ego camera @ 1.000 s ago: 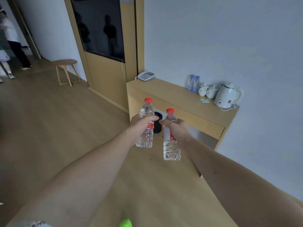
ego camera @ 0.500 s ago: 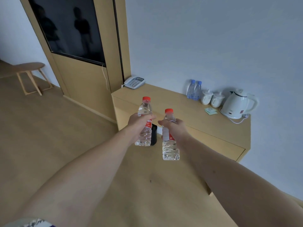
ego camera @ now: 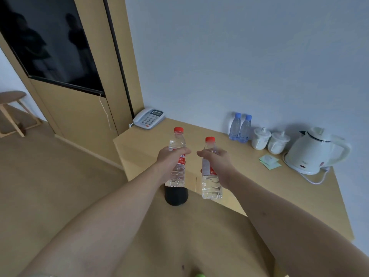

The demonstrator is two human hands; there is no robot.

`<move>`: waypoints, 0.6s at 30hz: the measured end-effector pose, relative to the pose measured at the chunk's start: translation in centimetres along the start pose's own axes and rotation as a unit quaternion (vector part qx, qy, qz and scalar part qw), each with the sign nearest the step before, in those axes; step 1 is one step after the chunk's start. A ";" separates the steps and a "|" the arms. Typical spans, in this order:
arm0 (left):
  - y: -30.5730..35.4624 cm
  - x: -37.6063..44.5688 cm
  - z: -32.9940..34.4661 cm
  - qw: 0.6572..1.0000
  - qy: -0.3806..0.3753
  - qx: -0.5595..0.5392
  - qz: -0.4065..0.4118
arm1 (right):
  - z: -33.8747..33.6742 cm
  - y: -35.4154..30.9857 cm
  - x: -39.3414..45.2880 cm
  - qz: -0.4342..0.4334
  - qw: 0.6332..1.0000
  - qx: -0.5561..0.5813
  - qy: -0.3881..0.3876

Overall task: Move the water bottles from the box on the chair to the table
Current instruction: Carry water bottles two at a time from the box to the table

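Since the earlier frames the desk (ego camera: 249, 176) has drawn nearer and fills more of the view, the stool (ego camera: 12, 108) has slid to the left edge, and both arms remain stretched out toward the desk with their grips unchanged. The left hand (ego camera: 169, 157) is curled round the middle of the left bottle (ego camera: 177, 156), fingers wrapped over its red label, and the right hand (ego camera: 216, 158) is curled round the upper part of the right bottle (ego camera: 210, 168). Both bottles are upright, red-capped, clear and full of water nearly to the neck; they hang in the air just before the desk's front edge, close together but apart, neither touching the desk. Below the left bottle a dark round bin (ego camera: 176, 193) stands on the floor against the desk's front. On the desk, at the wall, stand two blue-capped bottles (ego camera: 239, 127), touching one another and holding clear water. Just right of them are two white lidded cups (ego camera: 270, 139); what they hold cannot be seen. Further right along the desk stands a white kettle (ego camera: 315, 151) with its lid shut, and green paper packets (ego camera: 269, 161) lie just before the cups. A telephone (ego camera: 148, 117) sits at the desk's far left corner.
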State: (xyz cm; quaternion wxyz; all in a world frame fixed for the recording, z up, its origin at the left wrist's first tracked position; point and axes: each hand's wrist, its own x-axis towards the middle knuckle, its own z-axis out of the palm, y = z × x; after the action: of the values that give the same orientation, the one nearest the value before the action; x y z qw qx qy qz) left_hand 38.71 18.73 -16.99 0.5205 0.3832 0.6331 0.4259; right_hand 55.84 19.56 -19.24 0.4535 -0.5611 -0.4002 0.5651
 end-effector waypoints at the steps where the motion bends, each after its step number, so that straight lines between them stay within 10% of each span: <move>1: 0.7 2.1 0.7 1.000 -0.002 0.000 -0.006 | -0.3 -0.7 2.1 0.004 1.000 0.000 -0.001; 18: 8.3 28.1 10.6 0.996 -0.072 0.023 -0.039 | -4.8 -6.4 27.4 0.035 0.998 0.001 0.058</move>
State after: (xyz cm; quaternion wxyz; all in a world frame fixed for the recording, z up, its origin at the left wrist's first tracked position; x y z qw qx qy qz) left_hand 44.86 49.15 -19.55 0.5715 0.4002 0.6183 0.3619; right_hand 62.13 47.38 -20.79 0.4562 -0.6064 -0.3527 0.5475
